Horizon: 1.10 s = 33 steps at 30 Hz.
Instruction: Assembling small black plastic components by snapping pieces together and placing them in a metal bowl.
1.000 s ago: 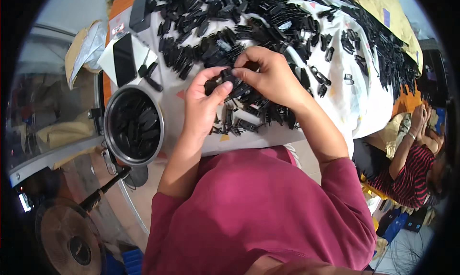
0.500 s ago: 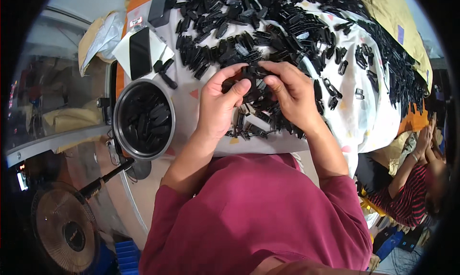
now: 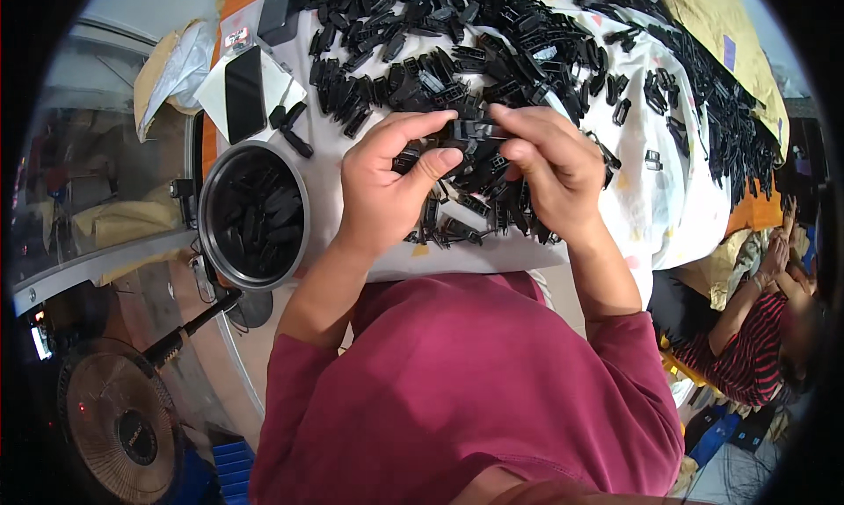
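Between my two hands is a small black plastic part (image 3: 473, 132), held just above the near side of the table. My left hand (image 3: 393, 175) pinches its left end between thumb and forefinger. On its other side, the thumb and fingers of my right hand (image 3: 559, 167) close on the right end. What the part is exactly cannot be made out. Beneath and beyond my hands spreads a big heap of similar black plastic pieces (image 3: 519, 57). A round metal bowl (image 3: 304, 224) with more black pieces in it stands left of my left hand.
A phone (image 3: 244, 94) lies on a white box at the left, beside a few loose black pieces (image 3: 294, 134). A white patterned cloth (image 3: 651, 228) covers the table. A standing fan (image 3: 123, 426) is at lower left. Another person (image 3: 747, 329) sits at right.
The part between my hands has turned and shows more plainly now. My hands have spread slightly apart. The whole view has shifted a little, and the other person's hands have moved.
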{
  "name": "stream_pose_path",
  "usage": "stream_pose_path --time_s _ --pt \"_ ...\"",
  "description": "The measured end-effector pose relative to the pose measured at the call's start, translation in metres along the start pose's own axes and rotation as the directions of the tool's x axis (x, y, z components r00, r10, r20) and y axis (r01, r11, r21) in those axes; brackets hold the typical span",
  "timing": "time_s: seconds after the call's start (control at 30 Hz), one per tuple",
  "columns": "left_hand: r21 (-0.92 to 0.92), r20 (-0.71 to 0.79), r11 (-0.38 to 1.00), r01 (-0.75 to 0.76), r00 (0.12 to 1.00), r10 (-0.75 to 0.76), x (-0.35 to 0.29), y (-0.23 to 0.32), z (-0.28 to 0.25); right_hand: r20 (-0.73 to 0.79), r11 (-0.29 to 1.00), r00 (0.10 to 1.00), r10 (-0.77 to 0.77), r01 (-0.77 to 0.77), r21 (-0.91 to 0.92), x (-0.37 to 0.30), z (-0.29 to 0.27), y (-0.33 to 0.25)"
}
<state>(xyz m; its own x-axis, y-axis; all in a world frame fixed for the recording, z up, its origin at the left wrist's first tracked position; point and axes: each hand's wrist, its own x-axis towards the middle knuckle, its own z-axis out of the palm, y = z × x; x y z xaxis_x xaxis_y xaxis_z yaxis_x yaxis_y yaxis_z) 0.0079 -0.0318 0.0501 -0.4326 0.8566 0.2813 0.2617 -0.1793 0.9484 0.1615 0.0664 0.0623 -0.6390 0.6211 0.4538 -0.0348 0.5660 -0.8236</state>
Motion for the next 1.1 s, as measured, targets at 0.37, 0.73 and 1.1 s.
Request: stream_pose_path --time_s 0.37,0.73,1.1 --pt "-0.685 0.247 0.586 0.433 0.895 -0.372 -0.015 -0.024 0.008 0.064 0.953 0.992 -0.109 0.122 -0.276 -0.018 0.017 0.008" --pt "-0.793 0.259 0.327 0.514 0.77 -0.583 -0.046 -0.049 0.013 0.181 0.71 0.771 0.61 -0.634 0.306 -0.051 0.044 0.017" --pt "0.466 -0.26 0.874 0.136 0.966 -0.012 -0.001 -0.08 -0.007 0.105 0.521 0.979 0.174 -0.001 -0.854 0.016 0.002 0.081"
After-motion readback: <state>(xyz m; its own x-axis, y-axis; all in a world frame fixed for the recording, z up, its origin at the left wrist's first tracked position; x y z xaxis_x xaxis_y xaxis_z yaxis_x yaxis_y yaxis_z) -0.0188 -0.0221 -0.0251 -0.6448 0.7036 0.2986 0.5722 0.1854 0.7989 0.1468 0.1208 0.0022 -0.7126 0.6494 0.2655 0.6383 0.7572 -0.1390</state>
